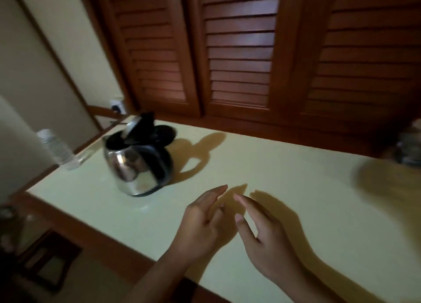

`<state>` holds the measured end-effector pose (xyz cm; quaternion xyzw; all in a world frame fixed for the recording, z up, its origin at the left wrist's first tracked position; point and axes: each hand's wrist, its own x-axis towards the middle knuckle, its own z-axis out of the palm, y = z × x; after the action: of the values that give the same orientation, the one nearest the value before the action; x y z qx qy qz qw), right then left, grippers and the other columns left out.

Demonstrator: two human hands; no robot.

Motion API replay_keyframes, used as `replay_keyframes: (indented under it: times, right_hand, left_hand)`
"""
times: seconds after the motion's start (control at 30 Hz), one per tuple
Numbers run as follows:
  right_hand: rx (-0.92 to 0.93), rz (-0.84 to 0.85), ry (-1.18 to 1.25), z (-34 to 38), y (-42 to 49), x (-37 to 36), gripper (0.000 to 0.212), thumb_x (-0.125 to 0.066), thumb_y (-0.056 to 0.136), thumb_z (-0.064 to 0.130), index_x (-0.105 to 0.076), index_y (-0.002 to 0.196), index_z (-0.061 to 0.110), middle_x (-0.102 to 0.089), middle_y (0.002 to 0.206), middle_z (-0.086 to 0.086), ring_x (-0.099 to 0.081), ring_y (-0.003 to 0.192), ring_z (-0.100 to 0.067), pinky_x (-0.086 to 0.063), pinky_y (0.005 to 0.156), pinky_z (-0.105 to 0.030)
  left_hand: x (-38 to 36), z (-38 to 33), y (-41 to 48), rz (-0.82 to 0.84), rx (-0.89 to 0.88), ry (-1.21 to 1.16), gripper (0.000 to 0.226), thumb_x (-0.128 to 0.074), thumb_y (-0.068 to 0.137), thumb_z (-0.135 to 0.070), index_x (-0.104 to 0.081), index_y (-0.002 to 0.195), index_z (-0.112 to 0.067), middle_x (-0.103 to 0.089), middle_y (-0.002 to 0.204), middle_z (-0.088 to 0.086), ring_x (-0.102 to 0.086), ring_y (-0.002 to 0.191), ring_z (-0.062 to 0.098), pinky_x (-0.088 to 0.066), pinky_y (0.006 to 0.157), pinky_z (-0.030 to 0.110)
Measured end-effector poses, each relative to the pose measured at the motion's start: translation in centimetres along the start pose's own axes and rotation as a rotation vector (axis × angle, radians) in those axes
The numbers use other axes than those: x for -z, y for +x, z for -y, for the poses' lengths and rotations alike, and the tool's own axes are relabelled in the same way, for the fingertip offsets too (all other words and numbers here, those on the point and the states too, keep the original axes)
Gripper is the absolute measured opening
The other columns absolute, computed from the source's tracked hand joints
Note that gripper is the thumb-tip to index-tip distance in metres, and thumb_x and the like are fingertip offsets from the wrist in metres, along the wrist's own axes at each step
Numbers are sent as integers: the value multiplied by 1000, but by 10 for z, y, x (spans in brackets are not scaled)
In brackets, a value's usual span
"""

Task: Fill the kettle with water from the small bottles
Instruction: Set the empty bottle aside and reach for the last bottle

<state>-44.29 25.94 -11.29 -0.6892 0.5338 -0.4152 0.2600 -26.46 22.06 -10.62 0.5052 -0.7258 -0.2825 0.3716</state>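
Looking down through the head camera, I see both hands held out over the pale surface, and neither has hold of anything. The left hand comes up from the bottom edge on a bare forearm. Its palm is turned inward toward the other hand, and its fingers are loosely straight, pointing away and a little to the right. The right hand roughly mirrors it, palm inward and fingers stretched out and angled to the left, with the thumb set apart below them. The two sets of fingertips are near one another but do not touch. From my end I cannot tell whether the hands rest on the surface or hang just over it. Their shadows fall on it to the right.

The kettle, shiny steel with a black handle, stands on the surface well apart from the hands, up and to their left. Its lid is tipped up, leaving the mouth open. A round black base lies just behind it. A small bottle of clear plastic stands at the left end of the surface, near the kettle. Louvred wooden doors fill the background. Something at the far right edge is too blurred for me to name.
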Motion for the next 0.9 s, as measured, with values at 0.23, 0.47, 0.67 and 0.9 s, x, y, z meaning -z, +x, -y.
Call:
replay_keyframes:
  times: [0.23,0.47,0.67,0.9]
  right_hand:
    - [198,150,40,66,26,-111,42,-54,102,27,-53,143,24,-55,141,19,-46,134,3,-39,108,-18]
    - [265,172,97,142,51,-235,39,-56,101,21,-56,140,20,-57,139,15,-46,132,6,-35,107,-12]
    - [243,154,-20,176,95,-331,43,-54,102,28,-53,143,18,-56,142,6,-46,133,-2,-37,113,-23]
    - [124,285,-445,170,135,-389,65,-31,103,51,-28,157,15,-28,164,-4,-15,153,-18,-12,125,-39]
  left_hand:
    - [114,58,-59,-171,99,76,48,-62,103,-12,-58,148,-29,-60,143,-23,-50,135,-12,-39,111,10]
    - [234,137,-90,-260,132,97,42,-62,103,-14,-62,144,-26,-63,140,-20,-53,133,-11,-44,108,13]
    - [317,203,-83,-276,148,122,41,-61,104,-15,-62,145,-20,-64,143,-8,-55,134,-1,-43,112,16]
    - [371,256,-49,-361,241,66,40,-61,104,-23,-61,144,-25,-64,142,-6,-61,126,11,-52,110,41]
